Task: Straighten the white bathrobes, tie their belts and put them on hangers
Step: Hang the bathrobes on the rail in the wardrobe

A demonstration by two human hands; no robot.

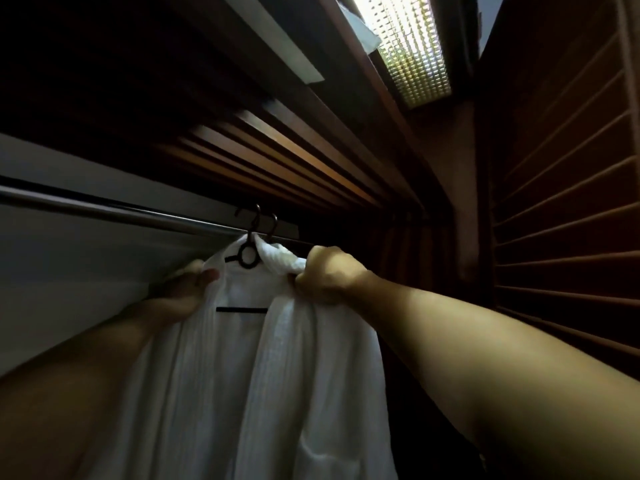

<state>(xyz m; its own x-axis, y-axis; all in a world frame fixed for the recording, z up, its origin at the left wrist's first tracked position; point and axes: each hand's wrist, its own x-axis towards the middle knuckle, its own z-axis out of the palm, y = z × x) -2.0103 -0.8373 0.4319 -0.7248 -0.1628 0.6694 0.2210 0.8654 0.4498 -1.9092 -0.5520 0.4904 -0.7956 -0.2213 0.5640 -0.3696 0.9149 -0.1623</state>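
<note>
White waffle-weave bathrobe (242, 358) hangs on a black plastic hanger (246, 258), hooked over the polished metal closet rail (104, 211), as seen from the head camera looking up into a dark louvred-wood wardrobe (571, 220). The left hand (188, 285) grips the robe's left shoulder, thumb pinched over the cloth; the right hand (327, 277) is clenched round a bunch of fabric at the right shoulder, beside the collar. 2 hooks (265, 223) sit side by side on the rail, so a second hanger appears to be behind, though what it carries is hidden. A frosted ceiling light (408, 50) glows above. Hanging looks done for this robe; shoulders are being squared. No belt is visible, so tying cannot be judged.
</note>
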